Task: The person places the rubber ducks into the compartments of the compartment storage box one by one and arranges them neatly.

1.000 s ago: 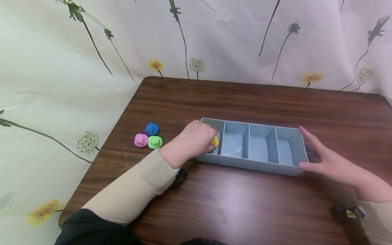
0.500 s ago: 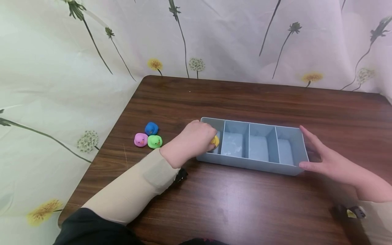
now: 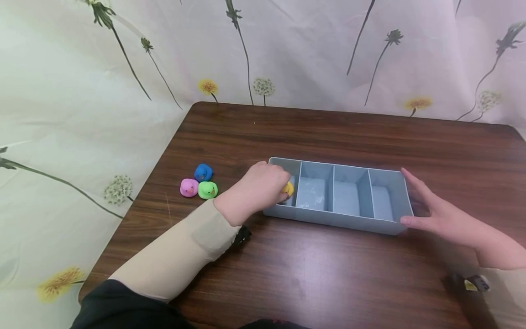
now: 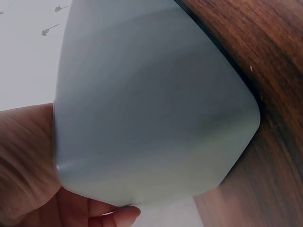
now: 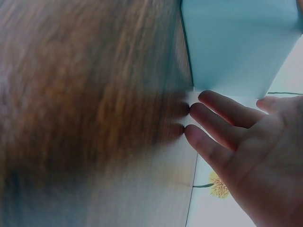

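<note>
My left hand [image 3: 263, 185] reaches over the left end of a light blue divided box [image 3: 328, 219]. Its curled fingers hold a yellow toy duck [image 3: 289, 189] inside the leftmost compartment, and part of the duck is hidden behind them. In the left wrist view the box's end wall [image 4: 151, 104] fills the middle, with the fingers [image 4: 106, 215] past its rim. At the opposite end, my right hand [image 3: 441, 212] spans the box, thumb at the front corner and a finger at the back corner. Its fingers [image 5: 215, 120] are stretched out in the right wrist view.
Left of the box, a blue duck [image 3: 203, 172], a pink duck [image 3: 189, 188] and a green duck [image 3: 207, 190] sit close together on the dark wooden table [image 3: 312, 283]. Behind the table hangs a flower-printed cloth [image 3: 304, 55].
</note>
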A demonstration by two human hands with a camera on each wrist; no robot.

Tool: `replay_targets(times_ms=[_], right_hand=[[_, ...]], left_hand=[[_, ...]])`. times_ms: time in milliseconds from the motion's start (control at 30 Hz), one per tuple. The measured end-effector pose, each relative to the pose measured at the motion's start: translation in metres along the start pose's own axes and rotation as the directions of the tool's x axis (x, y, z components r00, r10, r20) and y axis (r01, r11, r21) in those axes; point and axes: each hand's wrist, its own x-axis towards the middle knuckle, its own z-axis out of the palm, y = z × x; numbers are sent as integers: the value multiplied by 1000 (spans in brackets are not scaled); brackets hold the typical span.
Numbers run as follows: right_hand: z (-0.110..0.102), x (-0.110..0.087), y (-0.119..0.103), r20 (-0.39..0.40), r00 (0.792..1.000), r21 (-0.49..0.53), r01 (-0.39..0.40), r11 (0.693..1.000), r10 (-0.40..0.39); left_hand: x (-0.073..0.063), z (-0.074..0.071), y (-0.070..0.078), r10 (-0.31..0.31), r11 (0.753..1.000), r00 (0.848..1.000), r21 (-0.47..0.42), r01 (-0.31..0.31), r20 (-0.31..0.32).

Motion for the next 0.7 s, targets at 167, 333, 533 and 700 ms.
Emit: replay_targets(times_ms=[167, 333, 533, 700], right_hand=[[2, -1, 1, -7, 1000, -6, 7, 1000, -7], [2, 1, 0, -3, 1000, -11, 9, 1000, -9], [3, 1, 0, 8, 1000, -16, -13, 1000, 13], [2, -1, 0, 20, 999, -12, -30, 999, 30]], left_hand=[[-3, -1, -1, 5, 1000, 1000, -19, -6, -12], [-11, -9, -7, 11, 996, 1000, -94, -13, -25], [-30, -33, -26, -29, 953, 988, -304, -20, -153], [-47, -48, -51, -98, 919, 963, -394, -8, -249]])
